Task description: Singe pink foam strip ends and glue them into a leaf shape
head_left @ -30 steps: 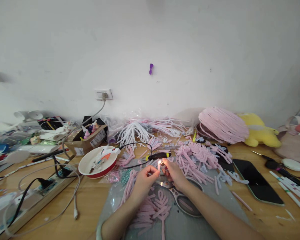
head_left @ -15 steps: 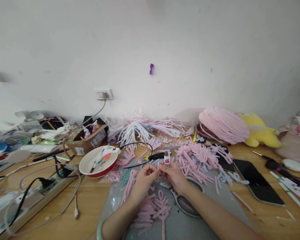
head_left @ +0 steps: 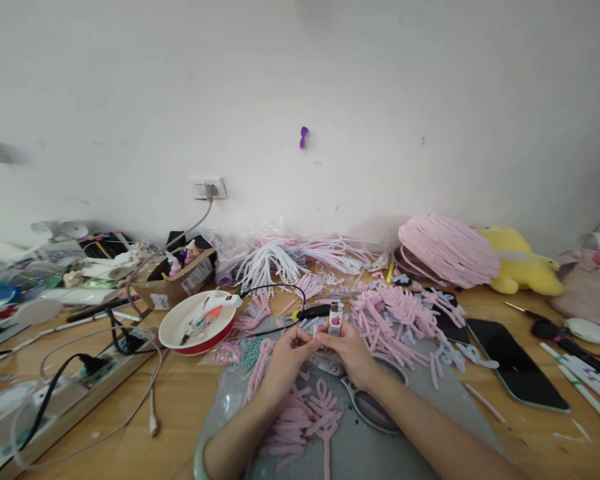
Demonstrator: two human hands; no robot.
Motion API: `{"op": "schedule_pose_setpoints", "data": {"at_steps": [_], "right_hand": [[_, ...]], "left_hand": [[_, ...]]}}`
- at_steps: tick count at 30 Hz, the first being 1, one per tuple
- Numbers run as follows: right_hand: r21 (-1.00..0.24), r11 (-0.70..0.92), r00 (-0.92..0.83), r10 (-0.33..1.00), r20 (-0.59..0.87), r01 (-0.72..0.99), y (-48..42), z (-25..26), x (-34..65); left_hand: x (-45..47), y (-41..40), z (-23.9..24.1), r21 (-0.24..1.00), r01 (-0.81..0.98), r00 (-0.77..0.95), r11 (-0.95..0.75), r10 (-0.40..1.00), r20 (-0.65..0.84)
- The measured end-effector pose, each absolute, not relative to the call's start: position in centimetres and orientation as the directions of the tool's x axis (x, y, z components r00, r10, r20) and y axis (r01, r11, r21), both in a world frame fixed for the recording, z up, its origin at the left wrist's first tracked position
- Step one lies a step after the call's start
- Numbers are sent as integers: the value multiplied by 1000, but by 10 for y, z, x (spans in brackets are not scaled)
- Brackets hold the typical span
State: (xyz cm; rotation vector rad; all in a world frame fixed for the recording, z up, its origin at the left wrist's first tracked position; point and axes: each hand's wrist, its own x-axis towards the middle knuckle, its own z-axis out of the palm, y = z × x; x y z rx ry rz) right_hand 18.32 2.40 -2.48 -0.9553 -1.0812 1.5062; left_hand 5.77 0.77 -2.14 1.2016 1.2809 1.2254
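Note:
My left hand (head_left: 286, 357) and my right hand (head_left: 349, 349) meet fingertip to fingertip over a grey mat (head_left: 420, 413). The right hand grips a small white lighter (head_left: 335, 317) with a red mark, held upright with no flame. The left hand's fingers pinch a short pink piece (head_left: 314, 333) that is too small to make out well. Below the hands lie pink pipe-cleaner leaf shapes (head_left: 307, 417) and scissors (head_left: 365, 397).
A red-rimmed bowl (head_left: 177, 339) holds a glue gun (head_left: 215, 305). A power strip (head_left: 75, 383) with cables lies left. Pink and white pipe cleaners (head_left: 405, 310) are heaped behind, with a yellow plush (head_left: 523, 267), a phone (head_left: 515, 363) and pens (head_left: 585, 380) to the right.
A flame burned at the lighter a second ago; it is out now. The right hand turned the lighter upright, and both hands pressed together at the fingertips.

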Motion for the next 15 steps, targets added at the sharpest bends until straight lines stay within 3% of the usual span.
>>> {"op": "schedule_pose_setpoints", "data": {"at_steps": [9, 15], "right_hand": [[-957, -102, -170, 984, -56, -272, 27, -25, 185], [-889, -395, -204, 913, -353, -231, 35, -19, 193]], "left_hand": [[57, 10, -22, 999, 38, -67, 22, 998, -20], [56, 8, -18, 999, 38, -104, 26, 994, -22]]}}
